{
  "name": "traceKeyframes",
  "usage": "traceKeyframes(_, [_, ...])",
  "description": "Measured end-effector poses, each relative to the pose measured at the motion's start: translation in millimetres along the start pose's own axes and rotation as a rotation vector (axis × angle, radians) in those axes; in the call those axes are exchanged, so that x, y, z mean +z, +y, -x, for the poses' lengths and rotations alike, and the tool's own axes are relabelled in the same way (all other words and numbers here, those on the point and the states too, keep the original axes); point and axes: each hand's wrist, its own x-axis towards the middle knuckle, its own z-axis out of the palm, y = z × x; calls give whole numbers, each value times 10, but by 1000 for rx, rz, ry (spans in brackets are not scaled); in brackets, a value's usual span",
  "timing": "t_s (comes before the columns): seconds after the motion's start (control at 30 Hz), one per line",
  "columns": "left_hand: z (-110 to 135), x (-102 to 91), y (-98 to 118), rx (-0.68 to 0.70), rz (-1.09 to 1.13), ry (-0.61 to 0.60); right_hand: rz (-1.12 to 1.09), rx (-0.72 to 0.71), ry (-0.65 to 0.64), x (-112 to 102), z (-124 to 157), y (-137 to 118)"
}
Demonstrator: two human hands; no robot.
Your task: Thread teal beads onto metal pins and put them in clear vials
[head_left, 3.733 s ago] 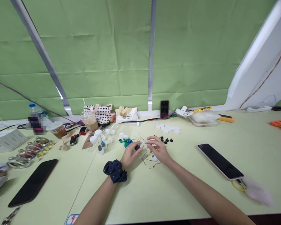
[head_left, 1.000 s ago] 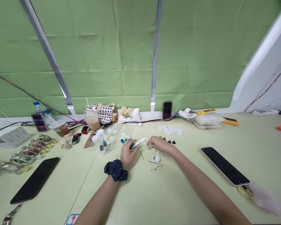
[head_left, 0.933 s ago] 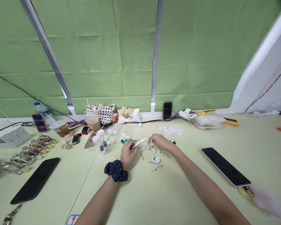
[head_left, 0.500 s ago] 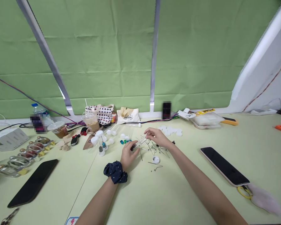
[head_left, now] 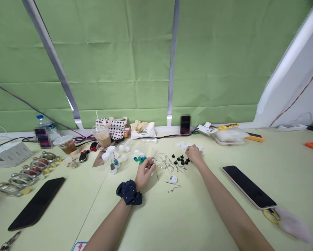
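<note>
Left hand, navy scrunchie at the wrist, is out over the middle of the tabletop: thumb and fingers curled in, pinching a clear tube that stands tilted up, dark bit at its lower end. Blue and green beads just beside that hand. Right hand reaches farther toward the back edge, fingers bunched together at the white round caps; can't tell if they grip one, knuckles in the way. Just left of it, black screw-like pieces sit in a loose cluster. Thin metal rods, some bent, lie scattered between the hands. Nearer the front edge, a white cap with small bits inside. White-capped tubes stand left of the beads. Phone with pale tassel toward the right edge; black phone toward the front left corner.
</note>
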Motion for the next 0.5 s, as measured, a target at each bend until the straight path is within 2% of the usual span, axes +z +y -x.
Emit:
traceKeyframes(0.17, [6, 6, 11, 23, -17, 15, -65, -49, 25, -40, -18, -48])
traceKeyframes(0.27, [9, 7, 17, 40, -33, 29, -275, -266, 15, -188, 27, -221])
traceKeyframes(0.37, [13, 2, 46, 54, -61, 33, -560, -497, -91, -353, 152, -465])
traceKeyframes(0.5, [17, -7, 93, 82, -89, 13, -835, -644, -346, -520, 364, -761])
